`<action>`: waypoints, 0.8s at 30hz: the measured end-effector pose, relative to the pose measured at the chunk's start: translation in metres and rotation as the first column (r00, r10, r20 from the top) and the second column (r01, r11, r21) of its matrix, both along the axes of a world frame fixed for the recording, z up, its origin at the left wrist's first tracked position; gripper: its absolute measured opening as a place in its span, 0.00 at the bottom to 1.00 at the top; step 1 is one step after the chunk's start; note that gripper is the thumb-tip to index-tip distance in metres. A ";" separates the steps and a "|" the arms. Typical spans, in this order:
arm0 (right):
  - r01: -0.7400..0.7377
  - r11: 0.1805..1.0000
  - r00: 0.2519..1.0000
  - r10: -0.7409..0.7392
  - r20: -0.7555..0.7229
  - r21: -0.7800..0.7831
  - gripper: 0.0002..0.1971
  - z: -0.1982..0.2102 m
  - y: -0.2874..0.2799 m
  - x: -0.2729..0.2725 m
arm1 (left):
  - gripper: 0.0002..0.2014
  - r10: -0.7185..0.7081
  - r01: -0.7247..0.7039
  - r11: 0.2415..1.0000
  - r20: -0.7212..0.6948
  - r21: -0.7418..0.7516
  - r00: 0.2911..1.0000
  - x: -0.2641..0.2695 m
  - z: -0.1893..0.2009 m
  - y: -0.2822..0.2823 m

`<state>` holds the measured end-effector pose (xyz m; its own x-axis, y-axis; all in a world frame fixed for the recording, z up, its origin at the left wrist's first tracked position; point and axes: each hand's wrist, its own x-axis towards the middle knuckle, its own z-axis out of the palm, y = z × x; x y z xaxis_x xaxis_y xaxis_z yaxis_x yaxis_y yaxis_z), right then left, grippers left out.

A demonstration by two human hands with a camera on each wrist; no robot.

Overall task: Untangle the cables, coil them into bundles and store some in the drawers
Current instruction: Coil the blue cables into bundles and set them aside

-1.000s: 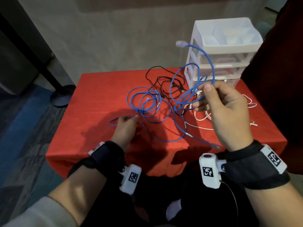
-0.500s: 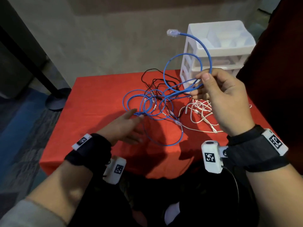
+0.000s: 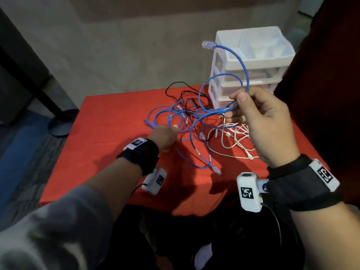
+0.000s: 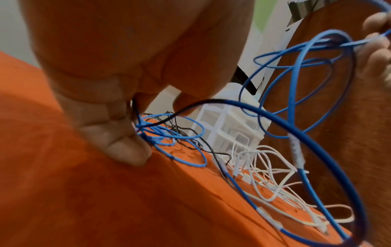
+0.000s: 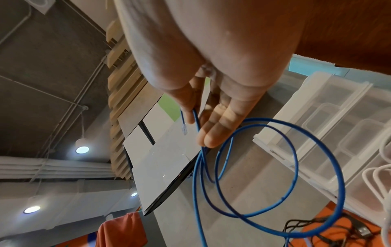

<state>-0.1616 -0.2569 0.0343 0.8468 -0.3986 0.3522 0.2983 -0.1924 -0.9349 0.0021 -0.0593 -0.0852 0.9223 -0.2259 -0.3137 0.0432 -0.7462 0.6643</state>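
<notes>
While raised, right hand [image 3: 266, 121]: pinches blue cable [image 3: 242, 69] loops.
Left hand [image 3: 165, 136]: fingers curled on blue coils [image 3: 167, 117] on desk [image 3: 109, 133].
White cables [image 3: 233, 137]: between hands.

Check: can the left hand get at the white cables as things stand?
Probably yes. The left hand is on the blue cable loops, and the white cables lie uncovered on the red cloth just right of it; only blue strands cross between.
</notes>
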 end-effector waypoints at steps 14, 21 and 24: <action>-0.046 0.998 0.999 0.045 -0.010 -0.034 0.09 0.007 0.004 -0.001 | 0.40 -0.049 0.050 0.998 -0.007 0.034 0.999 -0.025 0.037 0.051; -0.199 0.980 0.979 0.198 0.050 0.028 0.09 0.028 0.041 0.008 | 0.19 0.012 0.060 0.824 0.124 -0.563 0.992 -0.103 0.095 0.070; -0.260 0.965 0.965 0.259 0.034 0.038 0.09 0.029 0.059 0.015 | 0.10 -0.005 0.131 0.713 0.182 -0.688 0.983 -0.119 0.095 0.054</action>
